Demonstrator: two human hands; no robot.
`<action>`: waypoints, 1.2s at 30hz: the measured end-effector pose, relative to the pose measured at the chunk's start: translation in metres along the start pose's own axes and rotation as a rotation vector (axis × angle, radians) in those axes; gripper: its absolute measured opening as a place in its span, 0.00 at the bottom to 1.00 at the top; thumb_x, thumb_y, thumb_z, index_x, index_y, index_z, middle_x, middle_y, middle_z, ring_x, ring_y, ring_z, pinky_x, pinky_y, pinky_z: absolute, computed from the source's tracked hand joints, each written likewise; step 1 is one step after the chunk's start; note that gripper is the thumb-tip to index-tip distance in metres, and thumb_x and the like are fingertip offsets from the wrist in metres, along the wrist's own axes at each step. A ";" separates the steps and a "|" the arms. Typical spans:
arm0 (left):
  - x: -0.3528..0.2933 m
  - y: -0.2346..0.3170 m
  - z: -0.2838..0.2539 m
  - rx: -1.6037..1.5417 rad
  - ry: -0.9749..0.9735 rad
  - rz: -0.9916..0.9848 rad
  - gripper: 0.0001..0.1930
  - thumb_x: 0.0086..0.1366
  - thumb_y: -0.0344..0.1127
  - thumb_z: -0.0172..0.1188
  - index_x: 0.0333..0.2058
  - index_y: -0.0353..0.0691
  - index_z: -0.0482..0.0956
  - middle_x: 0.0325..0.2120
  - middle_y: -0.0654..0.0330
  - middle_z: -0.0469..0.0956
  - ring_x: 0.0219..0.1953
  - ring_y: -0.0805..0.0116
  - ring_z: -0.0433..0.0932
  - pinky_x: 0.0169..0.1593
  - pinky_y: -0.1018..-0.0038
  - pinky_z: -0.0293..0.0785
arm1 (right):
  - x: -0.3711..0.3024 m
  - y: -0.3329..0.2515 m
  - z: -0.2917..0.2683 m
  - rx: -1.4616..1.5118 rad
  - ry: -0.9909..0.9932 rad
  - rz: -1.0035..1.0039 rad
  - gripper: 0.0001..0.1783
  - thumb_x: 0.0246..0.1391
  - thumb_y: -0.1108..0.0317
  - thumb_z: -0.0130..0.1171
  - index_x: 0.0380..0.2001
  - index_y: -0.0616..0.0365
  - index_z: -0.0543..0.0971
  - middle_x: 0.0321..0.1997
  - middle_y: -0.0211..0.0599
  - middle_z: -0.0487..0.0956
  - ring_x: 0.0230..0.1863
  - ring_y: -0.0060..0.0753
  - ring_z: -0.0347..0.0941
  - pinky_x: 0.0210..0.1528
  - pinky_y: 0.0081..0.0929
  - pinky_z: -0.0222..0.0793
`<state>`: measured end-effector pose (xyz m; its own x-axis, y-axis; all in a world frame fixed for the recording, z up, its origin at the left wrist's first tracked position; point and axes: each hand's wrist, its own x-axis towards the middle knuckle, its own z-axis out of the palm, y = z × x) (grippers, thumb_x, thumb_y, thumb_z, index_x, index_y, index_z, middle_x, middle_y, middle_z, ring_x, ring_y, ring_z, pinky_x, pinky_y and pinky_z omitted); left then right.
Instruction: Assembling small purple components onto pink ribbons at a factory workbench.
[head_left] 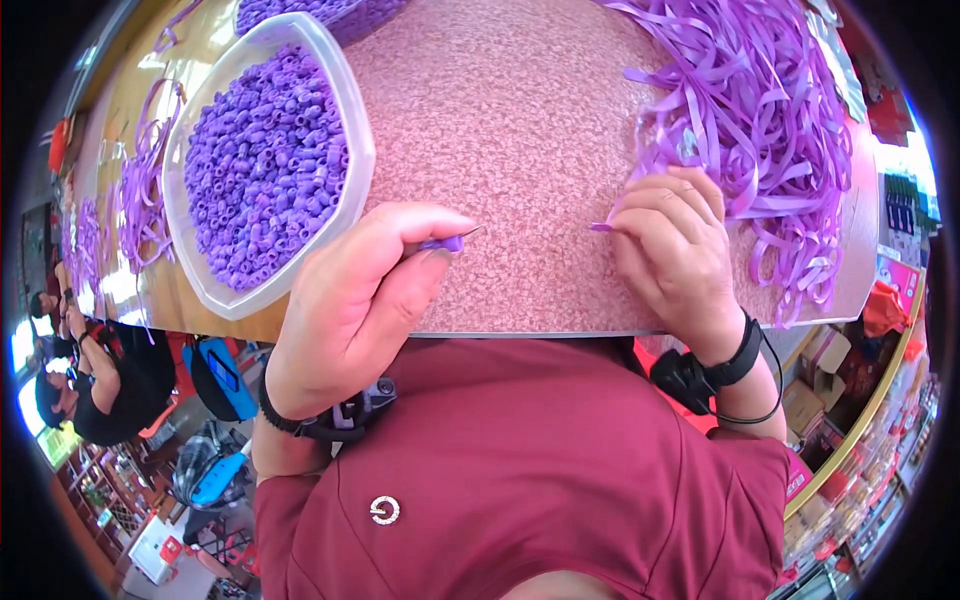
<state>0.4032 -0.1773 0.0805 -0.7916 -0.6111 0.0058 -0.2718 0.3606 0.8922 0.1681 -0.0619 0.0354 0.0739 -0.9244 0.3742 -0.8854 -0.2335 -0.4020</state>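
My left hand (360,285) is closed, thumb and fingers pinching a small purple bead (453,243). Just past the fingertips sticks out a thin metal point (474,230), like the tip of a needle or hook; the rest of it is hidden in the hand. Across from it, my right hand (675,240) pinches a purple ribbon, whose short end (600,227) points toward the left hand. A gap of bare tabletop separates bead and ribbon end. Beside the left hand stands a white plastic tub (362,150) full of purple beads (265,170).
A heap of purple ribbons (750,110) covers the table's right side. Finished-looking ribbon strands (145,190) lie left of the tub. Another container of beads (320,8) is at the far edge. Two people (95,380) sit at the left. Shelves with goods (860,460) stand at the right.
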 end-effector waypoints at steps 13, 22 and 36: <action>0.019 0.007 0.002 -0.388 -0.075 0.216 0.11 0.60 0.23 0.46 0.42 0.31 0.70 0.47 0.51 0.66 0.48 0.69 0.68 0.52 0.75 0.62 | 0.045 -0.047 -0.007 1.362 0.017 0.484 0.07 0.54 0.74 0.53 0.36 0.66 0.74 0.31 0.31 0.75 0.33 0.15 0.70 0.36 0.14 0.66; 0.024 0.011 0.006 -0.226 -0.066 0.145 0.11 0.58 0.21 0.49 0.39 0.33 0.73 0.47 0.51 0.68 0.49 0.65 0.69 0.50 0.72 0.67 | 0.049 -0.046 0.001 1.188 0.121 0.428 0.07 0.53 0.75 0.53 0.35 0.66 0.75 0.32 0.32 0.76 0.34 0.17 0.71 0.37 0.15 0.68; 0.023 0.012 0.006 -0.184 0.035 0.206 0.09 0.57 0.25 0.52 0.38 0.33 0.75 0.46 0.50 0.69 0.47 0.64 0.70 0.50 0.73 0.66 | 0.051 -0.046 0.011 0.905 0.240 0.311 0.05 0.51 0.76 0.55 0.32 0.65 0.76 0.28 0.36 0.78 0.29 0.20 0.74 0.31 0.16 0.69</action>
<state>0.3786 -0.1831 0.0891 -0.7993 -0.5636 0.2085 -0.0005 0.3476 0.9376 0.2176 -0.1012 0.0639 -0.2862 -0.9214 0.2627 -0.1566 -0.2255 -0.9616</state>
